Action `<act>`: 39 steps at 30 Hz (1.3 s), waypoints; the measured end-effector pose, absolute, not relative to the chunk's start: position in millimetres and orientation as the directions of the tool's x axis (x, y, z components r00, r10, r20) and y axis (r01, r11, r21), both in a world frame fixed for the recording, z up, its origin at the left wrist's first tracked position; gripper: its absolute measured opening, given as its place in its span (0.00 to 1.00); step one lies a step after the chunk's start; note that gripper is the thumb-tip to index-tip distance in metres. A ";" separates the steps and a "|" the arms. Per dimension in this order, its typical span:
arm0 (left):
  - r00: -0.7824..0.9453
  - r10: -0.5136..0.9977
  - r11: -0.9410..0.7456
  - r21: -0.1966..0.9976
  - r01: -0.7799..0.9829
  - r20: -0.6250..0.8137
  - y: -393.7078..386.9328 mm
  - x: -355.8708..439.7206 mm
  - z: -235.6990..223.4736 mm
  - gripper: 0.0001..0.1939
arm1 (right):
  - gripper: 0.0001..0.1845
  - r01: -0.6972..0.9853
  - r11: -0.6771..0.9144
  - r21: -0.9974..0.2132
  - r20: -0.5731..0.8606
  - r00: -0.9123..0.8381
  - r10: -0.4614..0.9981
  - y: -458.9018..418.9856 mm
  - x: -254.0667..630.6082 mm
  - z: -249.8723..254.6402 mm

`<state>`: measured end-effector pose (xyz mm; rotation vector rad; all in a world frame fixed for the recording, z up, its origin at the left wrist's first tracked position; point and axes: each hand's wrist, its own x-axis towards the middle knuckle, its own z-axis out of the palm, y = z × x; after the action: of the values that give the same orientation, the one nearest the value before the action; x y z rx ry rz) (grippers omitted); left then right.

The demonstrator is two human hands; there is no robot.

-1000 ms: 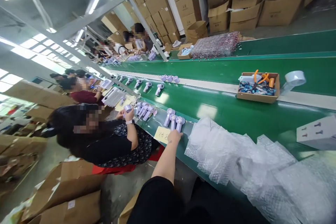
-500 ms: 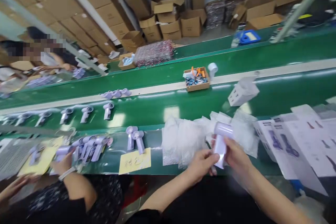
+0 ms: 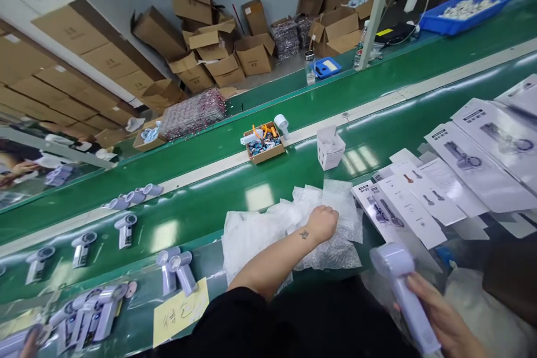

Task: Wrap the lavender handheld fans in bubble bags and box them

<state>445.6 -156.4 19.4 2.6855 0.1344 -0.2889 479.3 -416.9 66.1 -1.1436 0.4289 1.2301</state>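
Worktop edge: bubble-wrap bags spread toward the near side of the worktop; the wearer's body hides much of the edge below them.
Open room: green belt stretches beyond the bags, with the parts box and white box farther back; a strip of worktop shows between the bags and two lilac fans to their left.
Held fan: right of the bags, on their near side; head toward the bags, handle running down to the right, long axis slanted.
Right hand: gripping the held fan's handle.
Left hand: over the bags, fingers curled; cannot tell whether it grips one.
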 end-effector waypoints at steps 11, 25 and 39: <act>0.865 0.197 -0.198 0.845 0.497 -0.462 -58.6 445.2 101.9 0.12 | 0.18 -0.941 0.090 -0.325 -0.714 0.307 0.629 -377.9 516.7 43.3; 0.902 0.015 -0.976 0.188 0.107 -0.431 -207.1 395.2 -15.4 0.12 | 0.17 -0.901 0.017 -0.434 -0.741 0.368 0.562 -359.9 496.3 8.3; 0.909 -0.083 -0.979 0.202 0.002 -0.408 -168.3 404.9 -42.5 0.10 | 0.18 -0.945 -0.040 -0.325 -0.836 0.267 0.480 -412.6 473.4 12.9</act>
<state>404.9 -168.3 -42.5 2.8741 -0.0618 -0.6275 473.4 -412.6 12.9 -1.0577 0.5696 1.2544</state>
